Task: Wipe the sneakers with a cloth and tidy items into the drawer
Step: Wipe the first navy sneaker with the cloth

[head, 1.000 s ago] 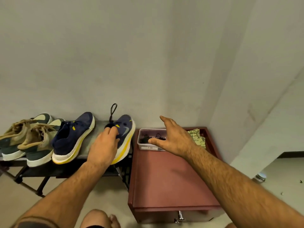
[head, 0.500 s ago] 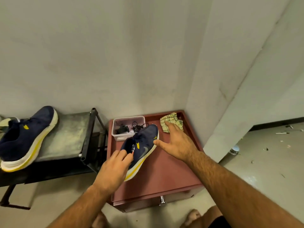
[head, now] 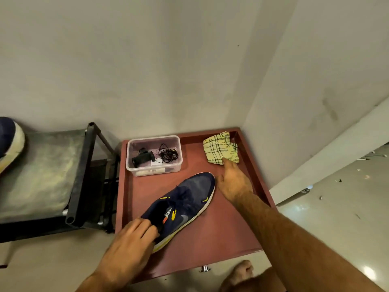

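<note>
A navy sneaker (head: 185, 205) with yellow marks and a white-yellow sole lies on the red-brown top of the drawer unit (head: 221, 234). My left hand (head: 130, 241) grips its heel opening. My right hand (head: 233, 182) reaches past the sneaker's toe, fingers apart, and its fingertips touch the edge of a folded yellow-green checked cloth (head: 220, 149) in the far right corner. A second navy sneaker (head: 8, 142) lies on the shoe rack at the far left, mostly cut off by the frame edge.
A clear plastic box (head: 153, 167) with a black cable and a small black device stands at the back left of the unit top. The drawer's metal knob (head: 205, 268) shows at the front. A black-framed shoe rack (head: 77, 175) stands to the left. Walls close the corner.
My left hand carried the navy sneaker from the rack to the drawer unit top and set it down. My right hand moved to the checked cloth. The view swung right.
</note>
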